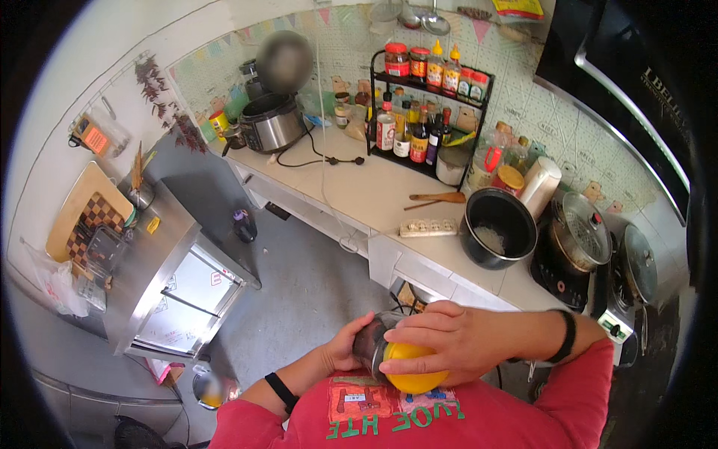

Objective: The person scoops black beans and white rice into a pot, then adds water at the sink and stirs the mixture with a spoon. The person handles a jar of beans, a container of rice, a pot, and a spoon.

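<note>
My left hand (342, 348) grips the body of a clear jar (367, 343) with dark contents, held tilted against my red shirt. Over the jar's yellow lid (412, 362) lies my right hand (437, 337), its fingers spread around the lid's edge. The lid sits on the jar's mouth. On the counter ahead stands a black inner cooking pot (498, 227) with some whitish grains at its bottom. Just left of the pot lies a white power strip (428, 227), and a wooden spatula (437, 197) rests behind it.
A black rack (374, 106) of sauce bottles and jars stands against the wall. An electric pressure cooker (272, 123) is at the counter's far left. To the right are a white kettle (541, 182), a lidded pan (580, 230) and a gas stove (617, 308). A steel table (168, 230) stands left.
</note>
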Demonstrator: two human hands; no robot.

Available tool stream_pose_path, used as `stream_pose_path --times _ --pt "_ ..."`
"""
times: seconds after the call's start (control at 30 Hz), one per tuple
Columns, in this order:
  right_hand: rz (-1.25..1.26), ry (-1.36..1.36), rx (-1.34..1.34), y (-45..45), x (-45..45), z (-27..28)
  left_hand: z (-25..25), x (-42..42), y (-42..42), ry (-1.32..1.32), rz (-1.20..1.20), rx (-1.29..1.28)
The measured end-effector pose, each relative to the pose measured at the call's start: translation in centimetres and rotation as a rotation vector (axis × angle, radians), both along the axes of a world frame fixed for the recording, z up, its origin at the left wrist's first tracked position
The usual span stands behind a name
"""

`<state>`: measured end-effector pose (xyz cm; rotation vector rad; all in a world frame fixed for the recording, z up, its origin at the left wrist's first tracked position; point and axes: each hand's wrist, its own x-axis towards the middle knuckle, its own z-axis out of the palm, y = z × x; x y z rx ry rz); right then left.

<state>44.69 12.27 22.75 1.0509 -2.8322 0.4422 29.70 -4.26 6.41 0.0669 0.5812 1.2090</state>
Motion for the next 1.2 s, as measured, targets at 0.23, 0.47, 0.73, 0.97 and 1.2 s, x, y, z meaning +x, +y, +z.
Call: stream_pose_path --times 0.23,0.47,0.73,0.97,1.2 --pt "0.262 0.624 0.339 2.1 0.2 1.8 -1.7 -0.9 1.6 -0.121 -0.032 0.008" --pt "-0.791 0.052 -0.196 9.7 6.8 -4.6 -4.6 -2.1 2.1 -0.152 0.092 0.11" --pt "-1.715 -0.295 -0.198 16.2 13.0 -25.8 -1.6 -2.4 5.7 -0.161 0.215 0.191" --pt "-2.002 -0.146 -0.204 22.4 13.4 -34.9 -1.0 -3.3 7.0 -0.053 0.274 0.158" --pt "-1.536 0.055 -0.759 15.7 10.1 -32.1 1.0 -2.2 7.7 0.031 0.541 -0.008"
